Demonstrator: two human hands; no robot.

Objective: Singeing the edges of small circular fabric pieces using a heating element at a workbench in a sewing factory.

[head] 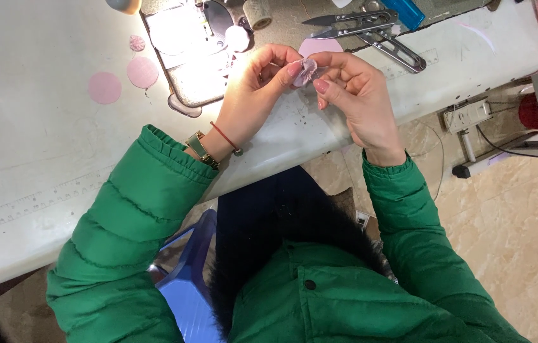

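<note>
A small, crumpled piece of pale pink fabric (305, 71), folded into a petal-like shape, is pinched between the fingertips of the left hand (253, 95) and right hand (352, 95) above the white sewing table (40, 159), near grey thread snips (351, 24).

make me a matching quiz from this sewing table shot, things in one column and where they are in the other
Things:
1. small folded pink fabric piece
2. thread snips
3. two loose pink fabric circles
4. gold watch

Places:
A. on the wrist of the left hand
B. flat on the white table, left of the sewing machine plate
C. pinched between the fingertips of the left hand and the right hand
D. lying on the table beyond the hands, near the top edge of the view

Pairs: 1-C, 2-D, 3-B, 4-A
</note>
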